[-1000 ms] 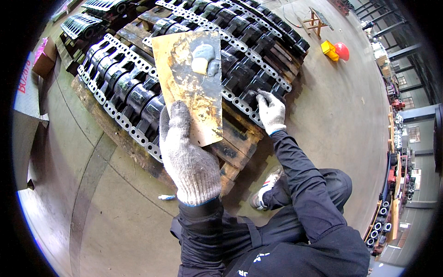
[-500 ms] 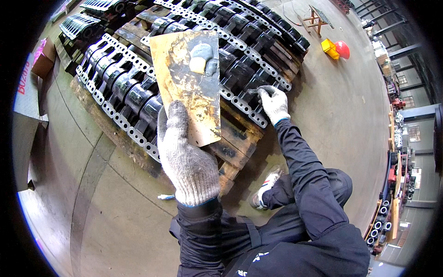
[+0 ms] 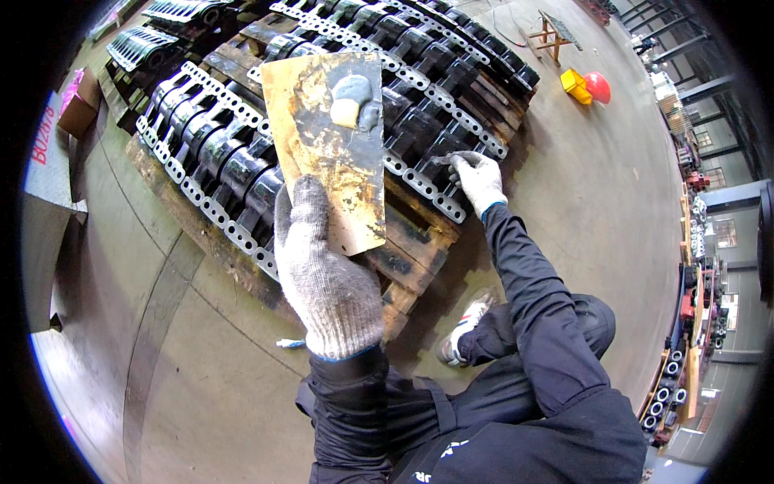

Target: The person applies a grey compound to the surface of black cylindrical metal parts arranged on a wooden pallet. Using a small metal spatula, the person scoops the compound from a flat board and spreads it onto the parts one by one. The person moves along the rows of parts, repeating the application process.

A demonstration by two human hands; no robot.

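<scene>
Stained board [image 3: 326,157], held by left fingers [image 3: 310,198]; thin strip [image 3: 441,160], pinched by right fingers [image 3: 459,164] near pallet [image 3: 419,262] edge; paste [image 3: 351,87] could be spilled by tilting.

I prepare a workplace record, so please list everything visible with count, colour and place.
Board: one, tan, stained, in left hand
Paste lumps: several, grey and cream, on board
Thin piece: one, greyish, at right hand
Cast parts: many, black and silver, on pallets
Pallets: several, brown, beneath
Bin: one, yellow, upper right
Round object: one, red, beside bin
Trestle: one, brown, beyond bin
Carton: one, brown, left
Large object: one, grey, far left
Scrap: one, white, floor
Stored parts: many, mixed, far right
Shoe: one, whitish, lower centre
Sleeves, trousers: pair each, dark, bottom
Gloved hands: two, whitish, centre
</scene>
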